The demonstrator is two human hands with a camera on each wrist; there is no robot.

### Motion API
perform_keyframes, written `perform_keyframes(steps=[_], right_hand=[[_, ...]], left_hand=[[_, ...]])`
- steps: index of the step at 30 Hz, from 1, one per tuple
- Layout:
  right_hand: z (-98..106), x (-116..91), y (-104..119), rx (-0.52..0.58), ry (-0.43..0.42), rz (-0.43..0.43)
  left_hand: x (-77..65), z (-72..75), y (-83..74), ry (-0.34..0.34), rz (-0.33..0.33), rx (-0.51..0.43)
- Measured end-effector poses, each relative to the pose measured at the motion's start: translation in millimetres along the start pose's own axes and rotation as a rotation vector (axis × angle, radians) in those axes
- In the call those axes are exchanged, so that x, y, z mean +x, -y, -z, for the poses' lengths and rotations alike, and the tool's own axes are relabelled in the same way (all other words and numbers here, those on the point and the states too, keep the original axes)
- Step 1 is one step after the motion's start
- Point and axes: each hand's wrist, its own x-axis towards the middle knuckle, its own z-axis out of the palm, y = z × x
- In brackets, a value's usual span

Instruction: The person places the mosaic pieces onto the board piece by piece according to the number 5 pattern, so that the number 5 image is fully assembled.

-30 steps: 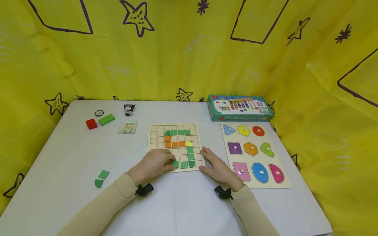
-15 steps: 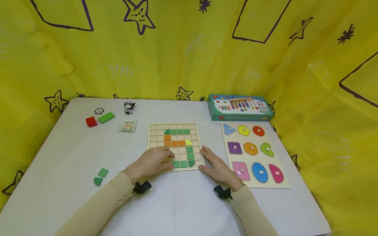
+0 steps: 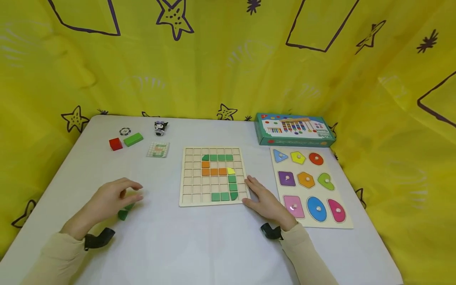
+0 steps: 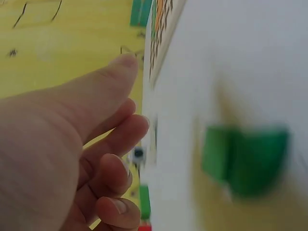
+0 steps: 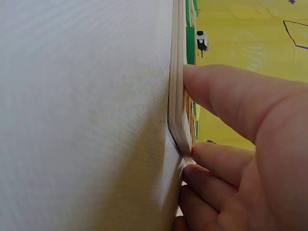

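My left hand (image 3: 110,202) hovers over two loose green pieces at the left of the table, thumb and forefinger apart with nothing between them. One, a rounded green tile (image 3: 122,215), shows below the fingers; the green square tile (image 3: 129,206) is partly hidden. Both look blurred beneath the hand in the left wrist view. At the centre lies a wooden grid board (image 3: 192,180) bearing green tiles (image 3: 221,157), orange tiles (image 3: 214,171) and a yellow tile (image 3: 230,171). My right hand (image 3: 265,204) rests against the board's right edge, its thumb touching near the front corner.
A small pattern card (image 3: 158,150) lies left of the board. Behind it are a red block (image 3: 115,144), a green block (image 3: 133,139), a round chip (image 3: 125,131) and a figurine (image 3: 160,128). On the right are a shape puzzle (image 3: 301,190) and a box (image 3: 295,130).
My left hand has let go of a green square tile, now in the board's front row, and moved left to the loose pieces. My right hand stays at the board's edge.
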Motion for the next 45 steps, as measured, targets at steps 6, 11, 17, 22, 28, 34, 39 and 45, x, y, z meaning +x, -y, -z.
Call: perform_keyframes(steps=[6,11,17,22,28,34,39,45], right_hand=[[-2,-3,-1,0.008,0.004,-0.013],[-1,-2,0,0.002,-0.001,-0.010],[1,0,1,-0.008,0.004,-0.009],[2,0,1,-0.002,0.004,-0.004],[3,-2,3,0.016,0.005,0.002],[3,-2,3,0.010,0.003,0.006],[2,-2,1,0.004,0.006,0.000],[2,-1,0,0.000,0.007,-0.006]], left_hand=[[-41.6,3.3,25.0,-0.060,0.061,0.019],[-58.6,-1.2,31.2,-0.052,0.093,0.002],[-63.4,-5.7,32.9,-0.059,0.076,-0.004],[-62.3,-6.7,30.8,-0.025,0.097,-0.012],[-59.5,-7.0,29.1,-0.015,0.066,-0.023],[-58.8,-7.0,27.2,-0.005,0.067,-0.011],[-60.7,-6.4,25.6,0.022,0.109,-0.014],[-57.7,-3.6,19.0,-0.015,0.061,-0.071]])
